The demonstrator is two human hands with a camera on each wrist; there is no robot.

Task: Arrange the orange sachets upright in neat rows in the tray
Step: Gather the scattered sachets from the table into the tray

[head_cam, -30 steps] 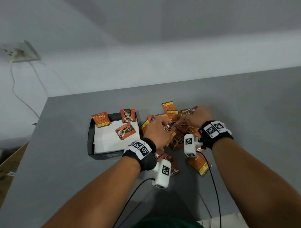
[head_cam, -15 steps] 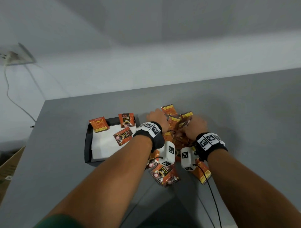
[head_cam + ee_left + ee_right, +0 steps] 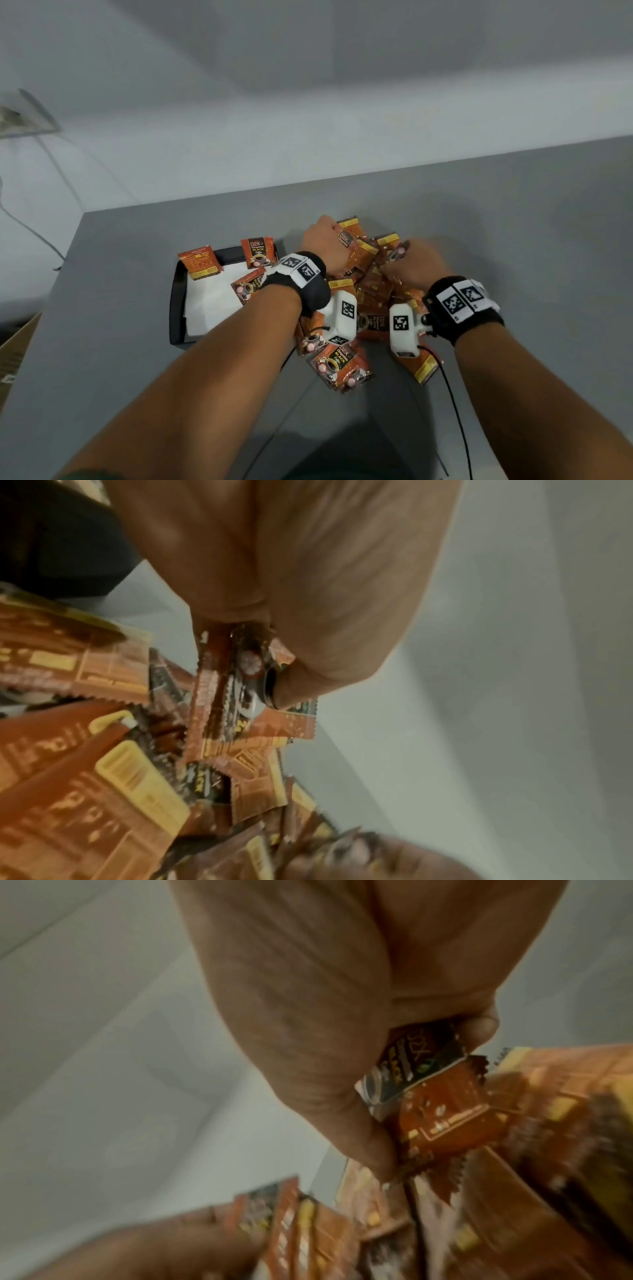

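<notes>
Two hands in a heap of orange sachets beside a black tray.
Head view: left hand (image 3: 323, 240) and right hand (image 3: 412, 265) buried knuckles-up in loose sachets (image 3: 371, 291) on grey table (image 3: 513, 240); tray (image 3: 176, 308) to the left, white-lined, three sachets (image 3: 258, 253) inside, two leaning at its far rim. Left wrist view: fingers (image 3: 308, 680) curled, pinching a sachet (image 3: 226, 691). Right wrist view: fingers (image 3: 479, 1028) clamped round a sachet (image 3: 431, 1096); blurred.

Grey table (image 3: 513, 212), white wall (image 3: 308, 85), cardboard box (image 3: 17, 339), wall cable (image 3: 24, 222)
</notes>
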